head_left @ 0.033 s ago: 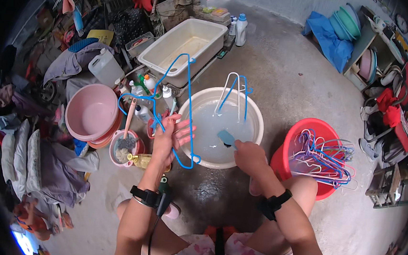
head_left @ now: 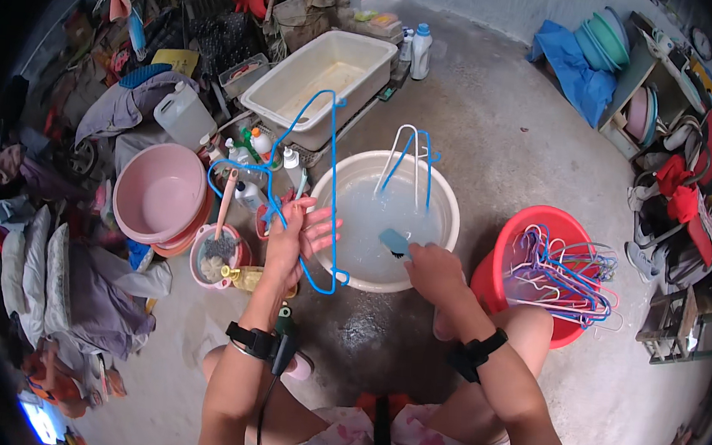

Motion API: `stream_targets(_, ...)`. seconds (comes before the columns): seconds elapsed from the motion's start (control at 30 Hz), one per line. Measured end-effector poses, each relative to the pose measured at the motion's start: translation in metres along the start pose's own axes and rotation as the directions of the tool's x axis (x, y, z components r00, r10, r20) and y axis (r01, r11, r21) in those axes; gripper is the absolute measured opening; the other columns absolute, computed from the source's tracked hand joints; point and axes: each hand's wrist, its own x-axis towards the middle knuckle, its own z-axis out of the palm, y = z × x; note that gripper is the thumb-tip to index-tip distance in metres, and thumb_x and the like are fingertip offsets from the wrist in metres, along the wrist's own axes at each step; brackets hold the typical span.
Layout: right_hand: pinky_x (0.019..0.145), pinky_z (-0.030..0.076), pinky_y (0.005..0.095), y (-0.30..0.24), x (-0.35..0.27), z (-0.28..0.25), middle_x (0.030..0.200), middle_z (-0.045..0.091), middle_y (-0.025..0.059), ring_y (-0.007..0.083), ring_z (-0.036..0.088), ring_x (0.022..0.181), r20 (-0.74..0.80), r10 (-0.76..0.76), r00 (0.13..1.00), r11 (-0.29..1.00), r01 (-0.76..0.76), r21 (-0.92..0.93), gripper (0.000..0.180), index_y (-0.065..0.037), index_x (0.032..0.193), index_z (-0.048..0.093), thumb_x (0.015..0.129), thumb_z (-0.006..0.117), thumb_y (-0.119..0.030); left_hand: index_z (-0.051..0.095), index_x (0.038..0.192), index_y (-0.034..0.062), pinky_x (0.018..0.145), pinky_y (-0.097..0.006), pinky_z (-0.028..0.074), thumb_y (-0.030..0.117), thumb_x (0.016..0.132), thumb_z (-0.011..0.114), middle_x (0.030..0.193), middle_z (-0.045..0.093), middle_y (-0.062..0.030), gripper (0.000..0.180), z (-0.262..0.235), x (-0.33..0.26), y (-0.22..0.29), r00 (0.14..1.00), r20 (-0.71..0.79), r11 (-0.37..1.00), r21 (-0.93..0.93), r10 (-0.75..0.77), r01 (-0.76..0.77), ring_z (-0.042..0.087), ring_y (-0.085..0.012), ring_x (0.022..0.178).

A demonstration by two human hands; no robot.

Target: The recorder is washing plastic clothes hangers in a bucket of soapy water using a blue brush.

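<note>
My left hand (head_left: pixel 294 239), palm turned up and fingers partly spread, holds a blue clothes hanger (head_left: pixel 335 171) raised at the near-left rim of a white basin (head_left: pixel 456 205). The hanger's long bar crosses in front of the fingers, and its hook end points left. Over the basin's near-right side, my right hand (head_left: pixel 436 272) is closed on a blue scrub brush (head_left: pixel 394 241) with dark bristles; its handle is hidden in the fist. Cloudy water fills the basin. A white hanger (head_left: pixel 417 173) and another blue hanger (head_left: pixel 429 178) stick up from it at the far side.
Right of the basin stands a red bucket (head_left: pixel 500 255) heaped with hangers. Pink basins (head_left: pixel 158 190), a small tub (head_left: pixel 201 273) with a long-handled brush, and several bottles (head_left: pixel 292 167) stand on the left. Behind lies a large cream tub (head_left: pixel 253 101).
</note>
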Motion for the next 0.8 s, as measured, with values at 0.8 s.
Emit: stream_targets(0.8,0.044,0.048,0.0263,0.03,-0.05,-0.193,0.072,0.064,0.0156,0.0165,0.059,0.049,-0.51,0.341,0.79,0.351,0.397,0.848,0.04,0.002,0.093,0.054,0.097,0.043,-0.036,0.045,0.125,0.007,0.075,-0.023,0.047,0.027,0.094,0.051,0.106,0.062,-0.0071,0.037,-0.02,-0.024,0.019,0.985,0.138,0.879,0.45,0.105,-0.157,0.059,-0.0114,0.09)
